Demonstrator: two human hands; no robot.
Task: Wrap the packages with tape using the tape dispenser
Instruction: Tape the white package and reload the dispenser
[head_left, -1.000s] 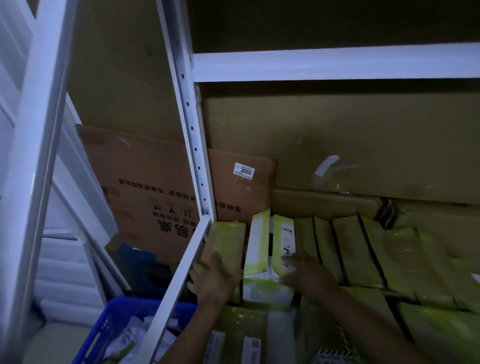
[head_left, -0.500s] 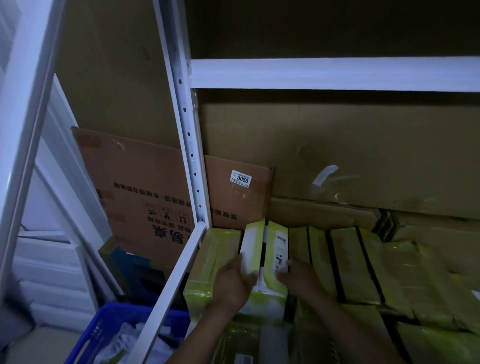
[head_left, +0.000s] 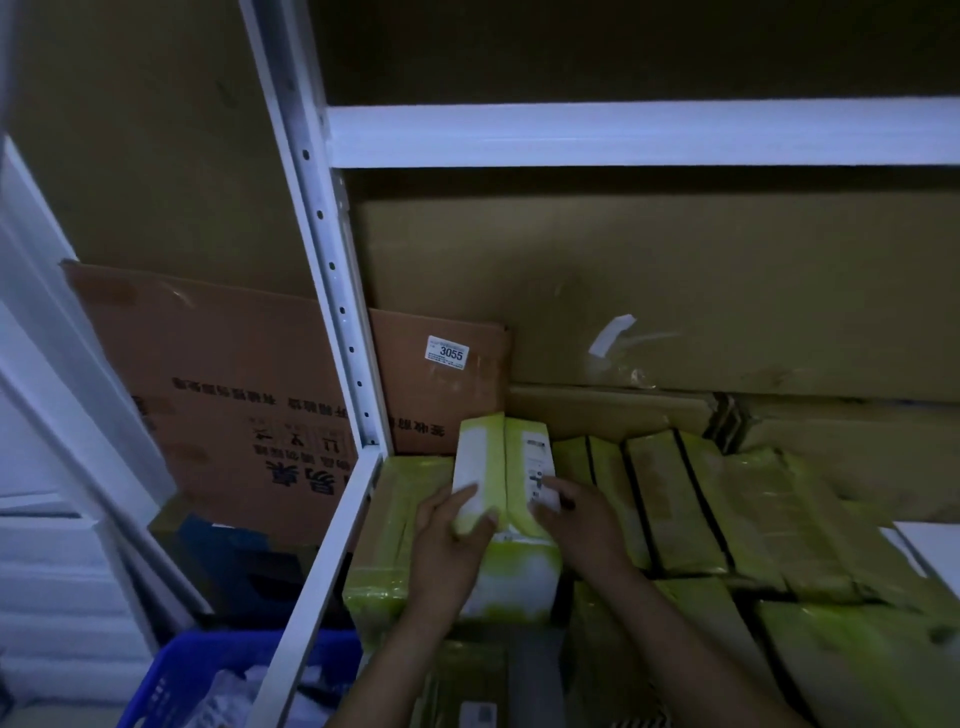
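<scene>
Gripping hands: left hand (head_left: 452, 543) and right hand (head_left: 579, 525) clamp opposite sides of the upright yellow-green plastic-wrapped package (head_left: 506, 462).
Package: between both hands, standing in a packed row on the white metal shelf (head_left: 322, 545).
Neighbours: flat yellow-green packs (head_left: 675, 499) just beyond the right hand; lifting straight up should avoid snagging them.
Tape dispenser: not in view; probably needed next.

Left hand (head_left: 451, 543), right hand (head_left: 577, 525) now around package (head_left: 514, 449)
</scene>
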